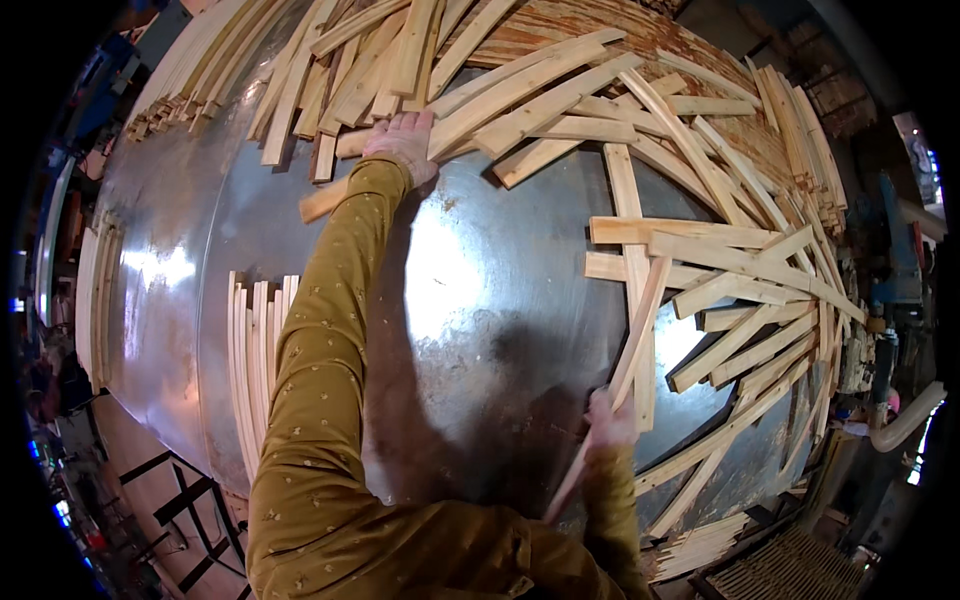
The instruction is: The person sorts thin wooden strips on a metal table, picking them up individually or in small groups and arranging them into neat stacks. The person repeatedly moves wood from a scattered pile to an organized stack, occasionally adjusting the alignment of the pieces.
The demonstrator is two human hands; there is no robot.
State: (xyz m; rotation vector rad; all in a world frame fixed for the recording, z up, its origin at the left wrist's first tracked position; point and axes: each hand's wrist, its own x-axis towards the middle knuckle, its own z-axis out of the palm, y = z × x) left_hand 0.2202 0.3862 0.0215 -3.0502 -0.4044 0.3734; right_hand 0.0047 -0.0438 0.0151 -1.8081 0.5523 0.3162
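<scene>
My left hand [405,148] reaches to the far pile and is closed across a pale wooden strip [520,92]. What seems to be the same strip's near end [322,203] shows left of my sleeve. My palm and the underside of the grip are hidden. At the right, close to my body, my right hand [610,420] is wrapped round a narrow wooden strip [642,325]. This strip slants away, its far end among loose strips. Under it, another strip [624,190] lies lengthwise on the metal tabletop [480,390].
Loose strips [755,350] lie crisscrossed along the right side. More strips [385,70] are heaped at the far side, beside a neat stack [200,70] at far left. Several strips stand in a row [262,340] left of my arm, and another bundle [98,300] lies at the left edge.
</scene>
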